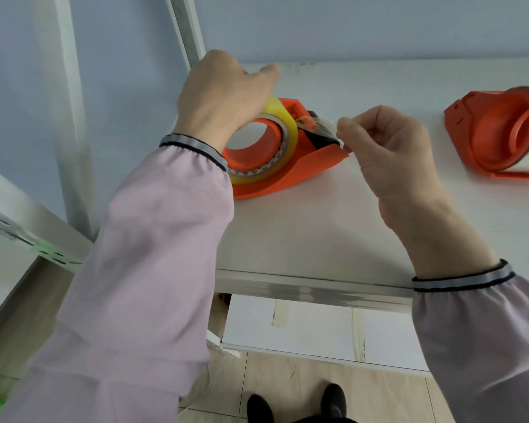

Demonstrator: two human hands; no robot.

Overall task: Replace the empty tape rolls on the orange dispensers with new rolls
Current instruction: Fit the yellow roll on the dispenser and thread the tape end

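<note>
An orange dispenser (306, 166) lies on the white shelf (318, 233) with a yellowish clear tape roll (284, 138) seated on its hub. My left hand (223, 93) rests over the top of the roll and the dispenser. My right hand (388, 141) pinches the loose tape end (321, 125), stretched from the roll across the black cutter end. A second orange dispenser (498, 132) lies to the right, with no yellow tape visible on its hub.
A white upright post (187, 29) rises behind my left hand. A white taped box (318, 328) sits below the shelf edge. Another white rack (22, 233) stands at the left. My shoes show on the tiled floor (287, 383).
</note>
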